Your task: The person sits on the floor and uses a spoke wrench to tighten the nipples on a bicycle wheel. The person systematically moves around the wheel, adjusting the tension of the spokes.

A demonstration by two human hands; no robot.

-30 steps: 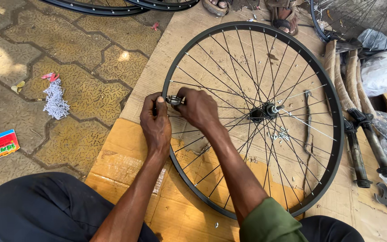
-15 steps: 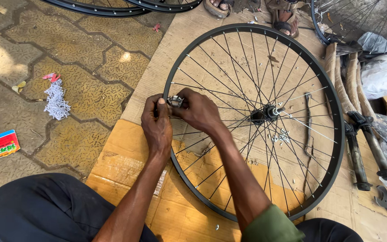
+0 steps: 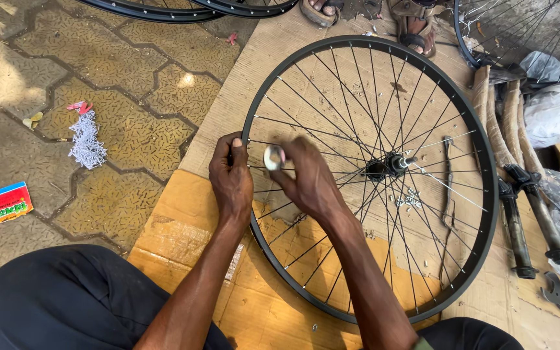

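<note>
A black bicycle wheel [image 3: 487,194] with thin metal spokes lies flat on cardboard [image 3: 183,227]. Its hub [image 3: 390,165] sits at the centre. My left hand [image 3: 231,178] grips the rim at the wheel's left side. My right hand [image 3: 306,178] reaches in over the spokes just inside that rim and holds a small round silver tool [image 3: 273,157] between the fingers, close to my left hand. Small loose metal bits [image 3: 411,199] lie on the cardboard under the spokes near the hub.
Bicycle fork parts [image 3: 520,214] and a spanner [image 3: 559,298] lie to the right of the wheel. More wheels [image 3: 163,10] rest at the top. Another person's sandalled feet [image 3: 416,26] stand beyond the rim. A small red box [image 3: 6,203] and shredded paper [image 3: 87,139] lie on the paving.
My right hand has shifted slightly and turned, so the silver tool now shows face-on between the fingers. My left hand stays on the rim. The wheel has not visibly moved.
</note>
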